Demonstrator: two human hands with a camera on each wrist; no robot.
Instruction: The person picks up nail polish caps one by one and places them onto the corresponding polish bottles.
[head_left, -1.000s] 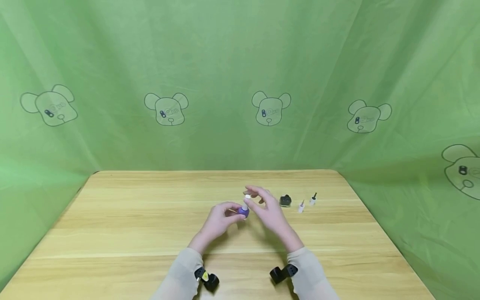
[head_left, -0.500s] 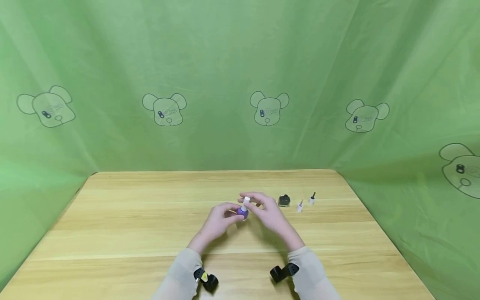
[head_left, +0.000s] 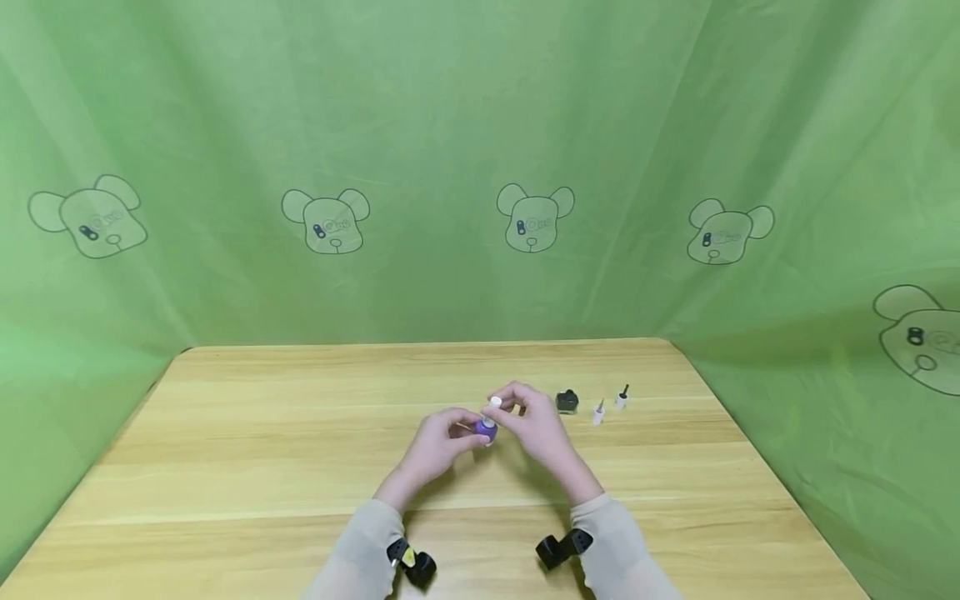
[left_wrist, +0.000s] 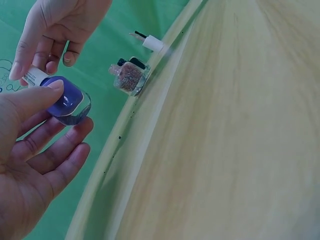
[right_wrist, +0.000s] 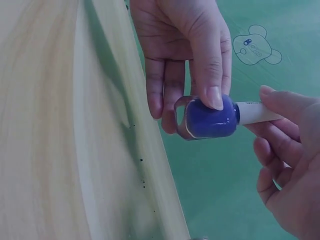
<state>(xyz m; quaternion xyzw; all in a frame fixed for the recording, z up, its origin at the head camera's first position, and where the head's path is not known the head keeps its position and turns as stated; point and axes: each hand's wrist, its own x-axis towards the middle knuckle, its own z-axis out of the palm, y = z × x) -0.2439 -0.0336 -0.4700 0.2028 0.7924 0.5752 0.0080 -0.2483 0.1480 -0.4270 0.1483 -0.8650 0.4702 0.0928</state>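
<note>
My left hand (head_left: pixel 435 450) holds a nail polish bottle (right_wrist: pixel 212 119) of purple polish with a clear base, its thumb laid along the bottle's side and fingers behind. Thumb and fingers of my right hand (head_left: pixel 536 423) pinch the white cap (right_wrist: pixel 257 112), which sits in line with the bottle at its neck. In the left wrist view, the purple bottle (left_wrist: pixel 67 100) lies tilted between both hands, the cap end toward the right hand. The cap's far end is partly covered by the right fingers.
Right of the hands stand dark, uncapped nail polish bottles (head_left: pixel 567 402), glittery in the left wrist view (left_wrist: pixel 131 77). Beside them two white brush caps (head_left: pixel 597 415) stand with brushes pointing up. A green curtain (head_left: pixel 435 283) surrounds the wooden table (head_left: pixel 262 467).
The right fingers have opened, shifted round the white cap and drawn in on it again. The left hand keeps its hold on the purple bottle, almost unmoved.
</note>
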